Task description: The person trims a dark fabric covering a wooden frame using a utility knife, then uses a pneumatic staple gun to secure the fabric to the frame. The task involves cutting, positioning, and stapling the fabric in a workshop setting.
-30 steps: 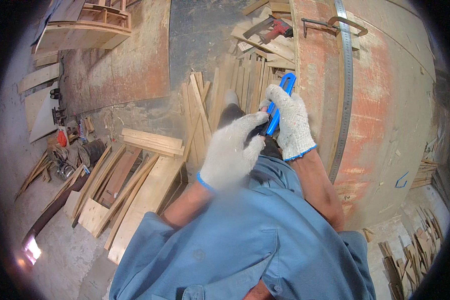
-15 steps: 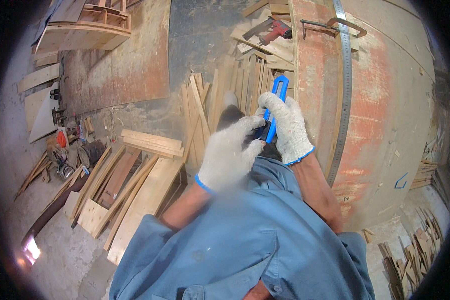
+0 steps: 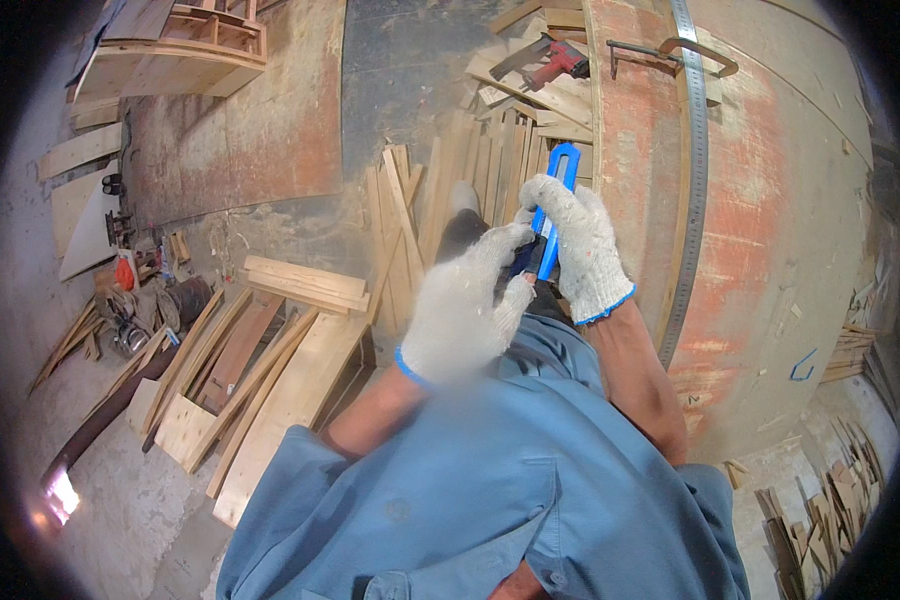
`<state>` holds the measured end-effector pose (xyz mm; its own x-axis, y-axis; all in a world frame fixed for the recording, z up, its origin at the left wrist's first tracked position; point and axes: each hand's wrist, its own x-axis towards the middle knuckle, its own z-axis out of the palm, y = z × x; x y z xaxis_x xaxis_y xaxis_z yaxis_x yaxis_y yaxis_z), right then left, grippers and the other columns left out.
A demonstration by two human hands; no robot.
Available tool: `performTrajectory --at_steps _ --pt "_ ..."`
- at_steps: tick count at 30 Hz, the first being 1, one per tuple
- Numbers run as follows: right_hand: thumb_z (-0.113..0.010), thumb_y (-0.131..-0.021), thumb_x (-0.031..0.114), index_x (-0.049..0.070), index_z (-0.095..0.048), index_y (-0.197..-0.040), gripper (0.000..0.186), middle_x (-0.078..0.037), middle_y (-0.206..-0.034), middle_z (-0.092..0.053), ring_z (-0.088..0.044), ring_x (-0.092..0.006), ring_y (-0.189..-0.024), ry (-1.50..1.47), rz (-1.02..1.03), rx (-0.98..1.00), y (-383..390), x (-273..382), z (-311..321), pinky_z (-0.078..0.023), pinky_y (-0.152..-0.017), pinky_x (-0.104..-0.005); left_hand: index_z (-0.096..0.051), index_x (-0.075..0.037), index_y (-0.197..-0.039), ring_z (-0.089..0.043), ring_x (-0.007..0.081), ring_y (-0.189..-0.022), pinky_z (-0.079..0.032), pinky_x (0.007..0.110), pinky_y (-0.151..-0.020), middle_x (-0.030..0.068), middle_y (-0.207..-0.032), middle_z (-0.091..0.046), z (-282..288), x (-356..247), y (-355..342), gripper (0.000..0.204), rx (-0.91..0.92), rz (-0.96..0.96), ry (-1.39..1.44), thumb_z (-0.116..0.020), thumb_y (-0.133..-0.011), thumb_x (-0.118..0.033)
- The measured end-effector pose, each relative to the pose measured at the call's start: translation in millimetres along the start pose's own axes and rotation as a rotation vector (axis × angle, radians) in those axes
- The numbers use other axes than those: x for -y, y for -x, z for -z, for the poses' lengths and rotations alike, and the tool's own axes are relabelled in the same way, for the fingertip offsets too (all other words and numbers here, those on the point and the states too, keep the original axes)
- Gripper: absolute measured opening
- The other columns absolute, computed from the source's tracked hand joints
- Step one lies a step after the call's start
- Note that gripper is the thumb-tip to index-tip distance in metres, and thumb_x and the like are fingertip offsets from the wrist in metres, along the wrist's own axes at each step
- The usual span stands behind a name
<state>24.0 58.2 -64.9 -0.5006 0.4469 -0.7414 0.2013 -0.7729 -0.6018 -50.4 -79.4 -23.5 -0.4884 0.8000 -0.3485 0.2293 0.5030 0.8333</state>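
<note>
Both of my hands wear white knit gloves with blue cuffs and meet in front of my body. My right hand is closed round the blue slotted handle of what looks like a utility knife, which points up and slightly right. At the knife's dark lower end, my left hand has its fingers pinched. Part of the handle is hidden behind the right fingers. A dark piece shows between the left thumb and fingertips; its exact shape is hard to make out.
On my right stands a worn workbench, with a long metal ruler held by a clamp. A red power tool lies on wood scraps beyond my hands. Wooden boards lean at the left, near a dark hose.
The knife and both hands have shifted very slightly, the right hand a little to the right. Both hands keep their grip, and the surroundings look the same.
</note>
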Motion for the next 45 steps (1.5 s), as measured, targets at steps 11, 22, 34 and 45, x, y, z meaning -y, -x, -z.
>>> performTrajectory --at_steps 11,22,34,45 --pt "-0.067 -0.095 0.028 0.003 -0.070 -0.100 0.027 -0.004 -0.081 -0.065 -0.063 -0.0147 -0.070 0.016 -0.036 0.036 -8.7 -7.6 3.0 -0.051 -0.062 -0.0306 -0.063 0.000 -0.131 -0.068 0.0421 -0.111 -0.056 0.046 -0.093 0.0260 -0.121 -0.069 -4.3 10.4 2.2 0.042 -0.039 -0.136 -0.167 -0.065 -0.092 -0.014" --pt "-0.067 -0.095 0.029 0.004 -0.069 -0.099 0.026 -0.005 -0.081 -0.065 -0.064 -0.0160 -0.070 -0.063 -0.039 0.073 -8.8 -18.0 11.7 -0.052 -0.064 -0.0305 -0.063 -0.003 -0.134 -0.070 0.0391 -0.109 -0.055 0.041 -0.094 0.0253 -0.122 -0.068 -7.2 12.7 6.3 0.043 -0.021 -0.064 -0.029 -0.064 -0.093 -0.014" --pt "-0.068 -0.094 0.028 0.003 -0.070 -0.097 0.026 -0.004 -0.083 -0.066 -0.064 -0.0152 -0.073 -0.020 -0.028 0.074 -10.3 -15.9 8.5 -0.051 -0.066 -0.0310 -0.065 -0.002 -0.128 -0.070 0.0400 -0.101 -0.057 0.045 -0.086 0.0226 -0.121 -0.070 -9.4 12.2 1.7 0.040 -0.076 -0.127 -0.083 -0.067 -0.090 -0.011" --pt "-0.068 -0.096 0.028 0.003 -0.069 -0.097 0.026 -0.003 -0.086 -0.066 -0.061 -0.0128 -0.078 0.109 -0.005 0.037 -12.4 -37.3 9.1 -0.050 -0.069 -0.0296 -0.066 -0.003 -0.126 -0.071 0.0397 -0.090 -0.057 0.045 -0.075 0.0207 -0.112 -0.073 -17.4 16.9 4.2 0.036 -0.165 -0.164 -0.223 -0.066 -0.090 -0.008"
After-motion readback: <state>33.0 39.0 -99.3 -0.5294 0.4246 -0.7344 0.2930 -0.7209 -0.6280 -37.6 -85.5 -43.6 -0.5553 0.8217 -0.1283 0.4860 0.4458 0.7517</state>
